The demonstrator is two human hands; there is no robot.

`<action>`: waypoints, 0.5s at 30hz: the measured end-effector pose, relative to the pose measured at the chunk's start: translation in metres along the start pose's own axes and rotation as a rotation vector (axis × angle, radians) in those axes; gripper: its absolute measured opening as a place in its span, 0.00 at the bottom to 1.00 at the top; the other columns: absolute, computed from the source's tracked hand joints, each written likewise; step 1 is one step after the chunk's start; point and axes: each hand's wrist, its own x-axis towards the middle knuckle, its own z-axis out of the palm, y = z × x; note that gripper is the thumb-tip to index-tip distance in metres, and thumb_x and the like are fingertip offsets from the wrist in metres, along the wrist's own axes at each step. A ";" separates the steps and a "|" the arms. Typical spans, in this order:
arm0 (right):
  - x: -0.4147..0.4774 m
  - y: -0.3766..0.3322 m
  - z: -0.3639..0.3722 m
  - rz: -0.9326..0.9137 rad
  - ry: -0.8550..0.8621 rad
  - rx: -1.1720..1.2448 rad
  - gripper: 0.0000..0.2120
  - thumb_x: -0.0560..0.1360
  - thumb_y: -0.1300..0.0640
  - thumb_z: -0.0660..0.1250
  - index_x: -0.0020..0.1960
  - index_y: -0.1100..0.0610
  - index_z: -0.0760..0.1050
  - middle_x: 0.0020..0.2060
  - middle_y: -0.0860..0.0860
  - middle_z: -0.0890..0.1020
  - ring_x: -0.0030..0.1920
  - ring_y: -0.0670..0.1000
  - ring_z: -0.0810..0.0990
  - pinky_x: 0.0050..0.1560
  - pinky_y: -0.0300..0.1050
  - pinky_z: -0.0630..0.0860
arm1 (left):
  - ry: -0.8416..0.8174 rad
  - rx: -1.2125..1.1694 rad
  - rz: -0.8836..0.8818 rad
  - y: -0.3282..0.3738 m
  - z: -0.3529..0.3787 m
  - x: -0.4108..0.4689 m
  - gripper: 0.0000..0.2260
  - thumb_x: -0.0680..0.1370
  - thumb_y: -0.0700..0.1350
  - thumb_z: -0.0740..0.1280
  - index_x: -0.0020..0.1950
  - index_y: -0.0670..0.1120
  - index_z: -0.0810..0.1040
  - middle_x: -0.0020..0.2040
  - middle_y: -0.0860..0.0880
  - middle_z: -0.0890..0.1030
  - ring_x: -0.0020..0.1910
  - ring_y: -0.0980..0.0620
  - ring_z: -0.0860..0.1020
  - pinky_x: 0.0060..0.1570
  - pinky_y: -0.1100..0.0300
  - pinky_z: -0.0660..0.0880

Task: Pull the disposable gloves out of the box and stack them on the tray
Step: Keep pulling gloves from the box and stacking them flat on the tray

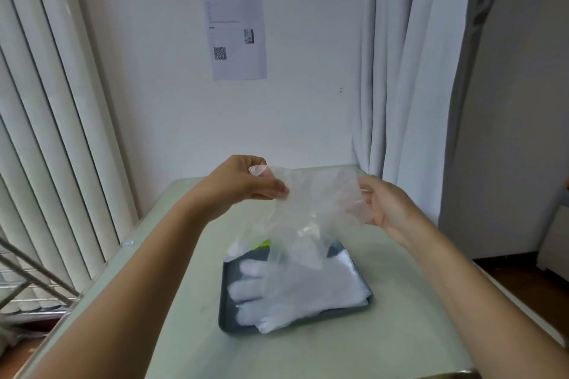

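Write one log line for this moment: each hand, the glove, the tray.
left hand: pinches held glove | right hand: grips same glove | held glove: spread in air above tray | tray: glove stack lies on it

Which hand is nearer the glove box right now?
Left. The left hand is raised almost directly above the box, pinching the held glove; the right hand grips the glove's other edge, farther off to the box's right.

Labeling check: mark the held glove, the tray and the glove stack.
held glove [311,203]: head view, middle of the raised clear film.
tray [226,311]: head view, bare left rim.
glove stack [308,289]: head view, palm of the top glove.
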 end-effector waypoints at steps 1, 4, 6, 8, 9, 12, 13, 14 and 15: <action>-0.002 -0.005 0.000 -0.002 -0.032 -0.031 0.16 0.77 0.45 0.63 0.48 0.57 0.79 0.41 0.56 0.82 0.41 0.54 0.81 0.43 0.46 0.77 | -0.005 0.019 -0.020 0.002 -0.003 -0.002 0.12 0.70 0.33 0.74 0.31 0.45 0.78 0.43 0.38 0.84 0.48 0.44 0.84 0.51 0.60 0.80; -0.010 -0.017 0.001 -0.066 -0.174 -0.138 0.31 0.66 0.34 0.63 0.57 0.56 0.77 0.48 0.53 0.84 0.47 0.50 0.84 0.48 0.44 0.79 | -0.004 0.086 -0.090 0.003 -0.009 -0.003 0.05 0.73 0.34 0.72 0.38 0.40 0.79 0.43 0.40 0.85 0.46 0.46 0.84 0.49 0.61 0.80; -0.018 -0.021 0.003 -0.137 -0.288 -0.252 0.26 0.68 0.39 0.65 0.60 0.53 0.76 0.52 0.48 0.83 0.52 0.48 0.83 0.57 0.45 0.78 | 0.010 0.133 -0.151 0.001 -0.011 -0.003 0.02 0.74 0.34 0.70 0.42 0.37 0.80 0.42 0.42 0.85 0.43 0.49 0.85 0.45 0.65 0.80; -0.029 -0.025 0.007 -0.188 -0.401 -0.448 0.23 0.66 0.44 0.70 0.61 0.46 0.74 0.52 0.41 0.82 0.55 0.41 0.80 0.59 0.39 0.75 | 0.008 0.192 -0.210 -0.003 -0.012 -0.002 0.02 0.74 0.35 0.68 0.42 0.38 0.80 0.41 0.43 0.85 0.40 0.53 0.83 0.46 0.66 0.77; -0.032 -0.025 0.009 -0.192 -0.456 -0.548 0.25 0.63 0.44 0.72 0.60 0.42 0.74 0.52 0.38 0.81 0.55 0.37 0.79 0.56 0.35 0.74 | 0.002 0.209 -0.233 -0.005 -0.012 -0.001 0.03 0.73 0.35 0.67 0.41 0.39 0.80 0.41 0.44 0.86 0.39 0.54 0.82 0.49 0.64 0.75; -0.036 -0.016 0.023 -0.137 -0.474 -0.666 0.34 0.56 0.39 0.76 0.61 0.42 0.73 0.54 0.38 0.80 0.55 0.38 0.79 0.57 0.35 0.74 | -0.014 0.184 -0.260 -0.013 -0.013 0.002 0.03 0.73 0.35 0.68 0.40 0.39 0.80 0.41 0.43 0.86 0.43 0.51 0.80 0.56 0.57 0.72; -0.031 -0.008 0.026 -0.149 -0.397 -0.659 0.35 0.57 0.38 0.77 0.61 0.45 0.74 0.54 0.41 0.80 0.54 0.41 0.80 0.58 0.40 0.75 | -0.024 0.157 -0.257 -0.014 -0.013 0.003 0.03 0.73 0.35 0.68 0.41 0.39 0.80 0.42 0.43 0.85 0.44 0.51 0.80 0.56 0.58 0.73; -0.027 0.000 0.031 -0.167 -0.296 -0.612 0.29 0.62 0.40 0.77 0.59 0.49 0.76 0.52 0.44 0.82 0.52 0.44 0.81 0.57 0.44 0.77 | -0.040 0.125 -0.248 -0.016 -0.013 0.003 0.02 0.74 0.35 0.68 0.41 0.38 0.80 0.42 0.42 0.85 0.43 0.51 0.82 0.55 0.60 0.75; -0.024 0.006 0.036 -0.204 -0.212 -0.547 0.19 0.67 0.45 0.76 0.54 0.53 0.79 0.48 0.48 0.83 0.49 0.46 0.82 0.54 0.47 0.78 | -0.055 0.094 -0.241 -0.017 -0.012 0.003 0.02 0.75 0.35 0.68 0.42 0.38 0.80 0.42 0.42 0.85 0.41 0.52 0.83 0.52 0.62 0.77</action>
